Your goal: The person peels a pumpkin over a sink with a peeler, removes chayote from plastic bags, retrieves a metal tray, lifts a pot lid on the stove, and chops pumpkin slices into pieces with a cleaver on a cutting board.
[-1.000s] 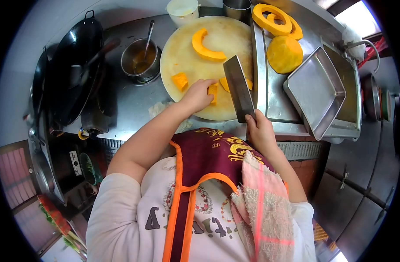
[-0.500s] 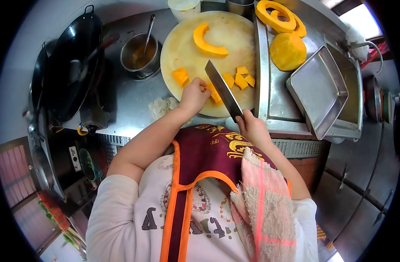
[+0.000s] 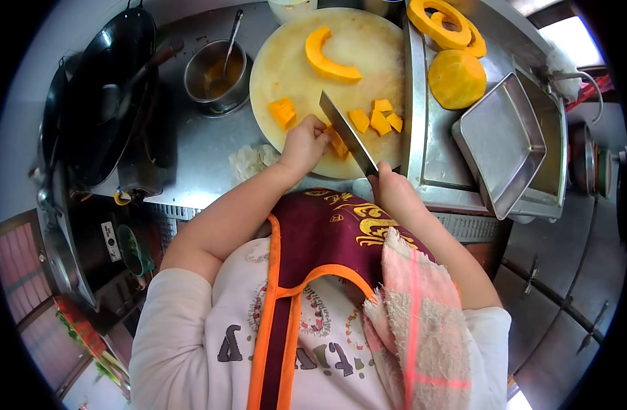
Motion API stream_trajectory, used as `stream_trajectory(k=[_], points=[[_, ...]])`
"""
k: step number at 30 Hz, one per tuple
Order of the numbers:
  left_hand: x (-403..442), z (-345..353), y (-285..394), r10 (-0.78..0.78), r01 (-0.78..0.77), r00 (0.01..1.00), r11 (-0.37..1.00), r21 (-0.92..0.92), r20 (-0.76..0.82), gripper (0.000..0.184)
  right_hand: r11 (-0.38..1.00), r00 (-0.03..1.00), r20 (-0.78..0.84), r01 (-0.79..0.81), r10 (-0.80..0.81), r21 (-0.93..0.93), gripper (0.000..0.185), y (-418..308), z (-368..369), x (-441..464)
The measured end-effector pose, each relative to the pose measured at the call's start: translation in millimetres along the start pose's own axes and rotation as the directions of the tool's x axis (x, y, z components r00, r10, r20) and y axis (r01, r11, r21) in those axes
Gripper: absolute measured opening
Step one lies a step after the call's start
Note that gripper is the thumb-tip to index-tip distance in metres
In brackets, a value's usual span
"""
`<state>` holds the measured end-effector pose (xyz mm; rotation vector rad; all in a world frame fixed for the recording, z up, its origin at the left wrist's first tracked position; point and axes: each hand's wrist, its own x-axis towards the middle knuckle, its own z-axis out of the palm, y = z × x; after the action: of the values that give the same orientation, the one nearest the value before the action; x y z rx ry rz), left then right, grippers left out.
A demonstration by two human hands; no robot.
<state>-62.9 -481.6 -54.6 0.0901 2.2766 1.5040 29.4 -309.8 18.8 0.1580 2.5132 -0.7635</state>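
Observation:
My right hand [image 3: 394,190] grips the handle of a cleaver [image 3: 349,133], whose blade reaches over the round cutting board [image 3: 276,61]. Just left of the blade, my left hand [image 3: 304,145] has its fingers curled against a pumpkin piece [image 3: 338,145]. Several small cut chunks [image 3: 380,124] lie right of the blade. A thicker chunk [image 3: 282,113] rests at the board's left, and a curved pumpkin slice [image 3: 324,58] lies toward the far side.
A metal pot with a ladle [image 3: 216,76] stands left of the board, beyond it a black wok [image 3: 108,96]. To the right are pumpkin rings [image 3: 436,26], a peeled pumpkin piece [image 3: 457,79] and a metal tray [image 3: 503,140]. Crumpled plastic [image 3: 250,162] lies near the left hand.
The cleaver has moved left and turned, uncovering small cut chunks on its right. My left hand has drawn slightly left and down, its fingers still at the pumpkin piece.

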Motion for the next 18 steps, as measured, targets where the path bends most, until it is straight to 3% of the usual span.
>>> stream_trajectory(k=[6, 11, 17, 18], points=[[0, 3, -3, -0.001, 0.0, 1.0, 0.999, -0.051, -0.022, 0.018, 0.999, 0.999, 0.002, -0.042, 0.042, -0.006, 0.022, -9, -1, 27], [-3, 4, -7, 0.013, -0.016, 0.999, 0.998, -0.059, -0.053, 0.019, 1.0, 0.998, -0.052, 0.024, -0.024, 0.014, 0.024, -16, 12, 51], [-1, 4, -11, -0.014, 0.006, 0.999, 0.987, -0.162, -0.047, 0.021, 0.993, 0.97, -0.24, -0.008, 0.038, 0.122, 0.027, -1, 15, 33], [-2, 4, -11, -0.017, 0.009, 0.999, 0.987, -0.16, -0.045, 0.022, 0.988, 0.952, -0.306, 0.066, -0.02, 0.142, 0.027, 3, 18, 30]])
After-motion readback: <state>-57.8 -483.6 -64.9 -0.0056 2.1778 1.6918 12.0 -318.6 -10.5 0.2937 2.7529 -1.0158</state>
